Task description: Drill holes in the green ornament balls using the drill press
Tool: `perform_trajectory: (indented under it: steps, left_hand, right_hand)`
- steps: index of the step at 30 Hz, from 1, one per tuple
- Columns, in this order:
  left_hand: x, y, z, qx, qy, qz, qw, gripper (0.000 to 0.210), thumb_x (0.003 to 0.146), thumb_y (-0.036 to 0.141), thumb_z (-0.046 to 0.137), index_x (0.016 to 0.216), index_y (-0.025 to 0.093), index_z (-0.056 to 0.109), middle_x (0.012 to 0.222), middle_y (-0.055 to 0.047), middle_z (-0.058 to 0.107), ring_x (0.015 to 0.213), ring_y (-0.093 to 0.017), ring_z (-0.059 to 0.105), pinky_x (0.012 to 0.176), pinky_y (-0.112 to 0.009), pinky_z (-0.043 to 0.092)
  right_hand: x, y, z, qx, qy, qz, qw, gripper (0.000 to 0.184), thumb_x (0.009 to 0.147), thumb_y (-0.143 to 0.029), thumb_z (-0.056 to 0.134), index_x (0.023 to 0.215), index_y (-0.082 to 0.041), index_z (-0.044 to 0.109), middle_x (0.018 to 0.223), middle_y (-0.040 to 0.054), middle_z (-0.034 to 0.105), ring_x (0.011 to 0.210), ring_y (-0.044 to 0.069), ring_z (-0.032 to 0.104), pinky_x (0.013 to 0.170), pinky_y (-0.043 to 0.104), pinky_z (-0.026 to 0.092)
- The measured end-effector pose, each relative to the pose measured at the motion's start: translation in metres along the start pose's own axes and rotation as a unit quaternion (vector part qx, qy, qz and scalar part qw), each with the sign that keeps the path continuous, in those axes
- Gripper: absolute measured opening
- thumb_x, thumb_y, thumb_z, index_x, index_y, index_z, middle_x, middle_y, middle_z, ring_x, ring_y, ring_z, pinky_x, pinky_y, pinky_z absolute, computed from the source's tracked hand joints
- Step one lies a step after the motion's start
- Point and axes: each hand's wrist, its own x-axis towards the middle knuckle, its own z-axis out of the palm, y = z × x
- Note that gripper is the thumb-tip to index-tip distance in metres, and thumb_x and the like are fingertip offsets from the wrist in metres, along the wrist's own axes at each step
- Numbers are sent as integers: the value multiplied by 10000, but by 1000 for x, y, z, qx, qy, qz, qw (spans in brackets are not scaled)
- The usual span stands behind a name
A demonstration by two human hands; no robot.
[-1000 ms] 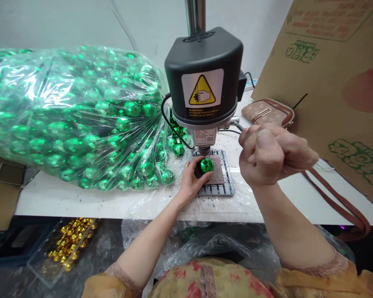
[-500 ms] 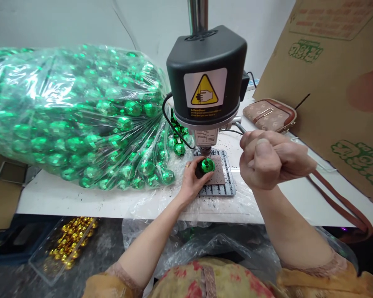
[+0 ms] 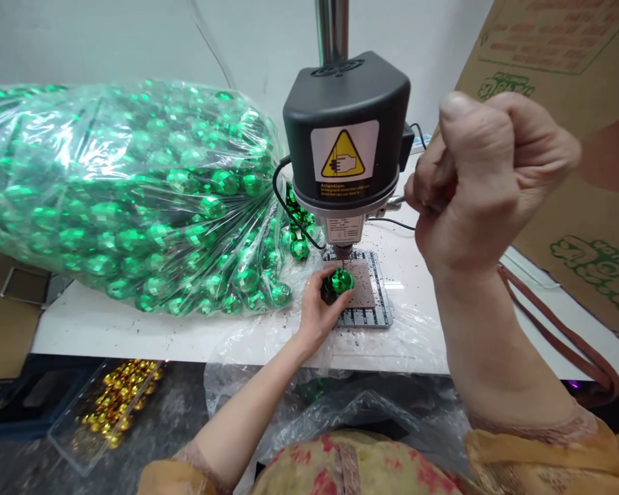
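Note:
A small bench drill press (image 3: 346, 144) with a black head and a yellow warning label stands on the white table (image 3: 134, 333). My left hand (image 3: 320, 309) holds a faceted green ball (image 3: 339, 281) on the drill's ribbed metal base plate (image 3: 364, 313), right under the bit. My right hand (image 3: 482, 179) is raised beside the drill head, fist closed around the feed lever (image 3: 399, 201), of which only the thin metal rod near the head shows.
A big clear plastic bag (image 3: 124, 199) full of green balls lies on the table to the left. A cardboard box (image 3: 572, 137) leans at the right, over a brown strap (image 3: 562, 330). Gold balls sit in a clear tray (image 3: 108, 405) below the table edge.
My right hand has swung up with the lever, from beside the base plate to level with the drill head. The bit has lifted off the green ball. My left hand stays put.

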Motion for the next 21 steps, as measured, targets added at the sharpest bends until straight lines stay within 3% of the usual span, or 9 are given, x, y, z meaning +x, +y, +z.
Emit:
perform_trajectory:
  steps: [2, 4, 7, 10, 12, 15, 18, 21]
  left_hand:
    - [-21, 11, -9, 6, -36, 58, 998, 403, 882, 414, 750, 1223, 225, 649, 1134, -102, 712, 1056, -252, 696, 913, -398, 574]
    - [-50, 17, -17, 5, -136, 130, 982, 450, 883, 480, 738, 1254, 236, 664, 1137, -119, 713, 1030, -256, 708, 865, -377, 590]
    - [-97, 13, -26, 81, -303, 220, 924, 459, 886, 540, 716, 1263, 278, 699, 1088, -119, 736, 864, -239, 713, 758, -345, 590]
    - [-130, -2, -30, 188, -354, 288, 870, 381, 949, 429, 669, 1305, 294, 681, 1157, -140, 752, 765, -209, 694, 719, -330, 576]
    - [-137, -10, -33, 208, -325, 334, 860, 432, 955, 459, 666, 1342, 268, 655, 1206, -167, 745, 763, -205, 701, 694, -315, 575]
    - [-117, -11, -40, 181, -225, 354, 889, 422, 953, 496, 658, 1303, 260, 667, 1159, -146, 760, 794, -208, 729, 669, -303, 591]
    - [-58, -10, -49, 187, -106, 254, 943, 274, 986, 250, 577, 1239, 259, 680, 1067, -106, 761, 901, -217, 745, 777, -333, 621]
    - [21, -17, -60, 255, -32, 133, 957, 380, 923, 91, 531, 1253, 222, 668, 1132, -128, 724, 1044, -270, 713, 911, -408, 607]
  right_hand:
    - [1, 1, -2, 4, -11, -2, 1000, 416, 885, -131, 613, 567, -229, 364, 437, -85, 317, 385, 43, 284, 404, 270, 214]
    - [0, 3, -3, 7, -14, -12, 1000, 416, 891, -133, 614, 569, -227, 369, 439, -84, 325, 387, 43, 292, 408, 266, 224]
    - [-2, 3, -4, 10, -3, -23, 1000, 419, 888, -134, 618, 565, -234, 370, 434, -78, 340, 382, 51, 295, 409, 283, 217]
    - [-2, 2, -4, 2, 1, -21, 1000, 415, 892, -157, 623, 569, -236, 375, 437, -68, 366, 382, 57, 304, 417, 296, 215]
    - [-3, 1, -4, -6, -5, -19, 1000, 415, 898, -169, 621, 571, -232, 373, 441, -71, 369, 387, 50, 314, 426, 287, 227]
    - [-3, 0, -3, -11, -3, -13, 1000, 409, 900, -162, 606, 579, -228, 362, 446, -83, 364, 391, 37, 309, 434, 270, 234]
    - [-4, 1, -3, 8, 7, -11, 1000, 395, 883, -170, 625, 580, -235, 379, 439, -85, 361, 381, 48, 300, 422, 286, 212]
    - [-4, 3, -3, 26, 8, -19, 999, 400, 869, -195, 657, 577, -241, 388, 429, -85, 365, 362, 54, 292, 401, 295, 200]
